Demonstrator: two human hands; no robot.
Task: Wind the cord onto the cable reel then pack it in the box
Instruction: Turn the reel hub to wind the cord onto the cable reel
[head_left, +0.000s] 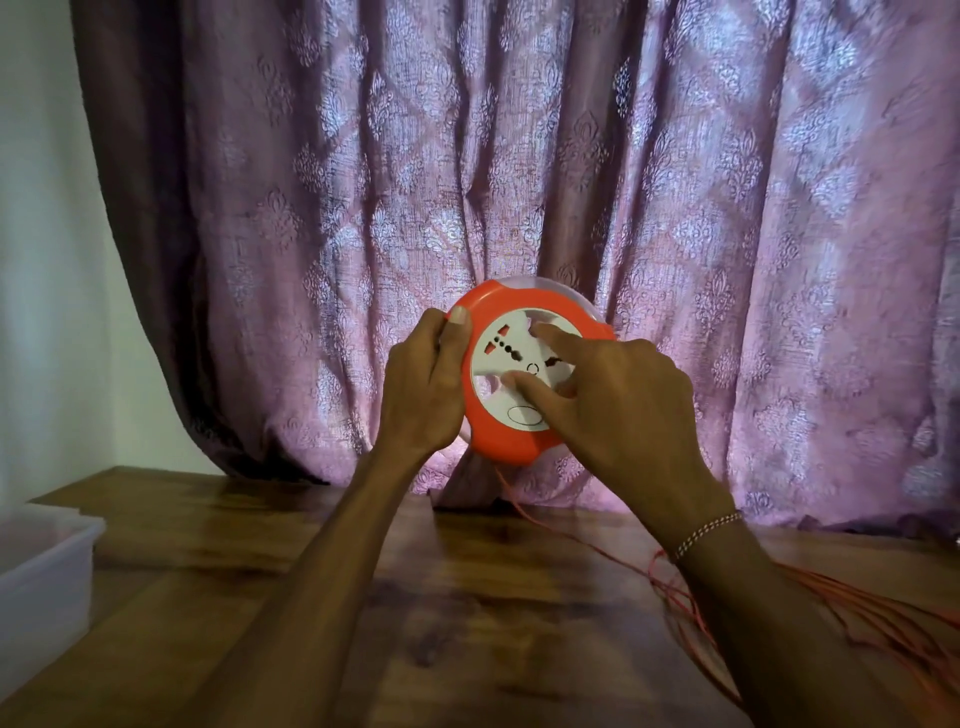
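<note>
Orange cable reel (524, 374) is held above the counter (415, 597), left hand (426, 384) gripping its rim, right hand (618, 395) fingers (530, 387) extended on its white face, cord (691, 597) trailing toward the counter's right edge.

Ahead: the curtain (519, 156) hangs just behind the reel (506, 431) I hold up, closing off the far side.
Left: the box (47, 561) sits at the counter (467, 597) edge, with bare wood between it and my left arm.
Right: loose cord (857, 608) sprawls over the counter beside my right forearm.
Middle: open wood under both my arms.
</note>
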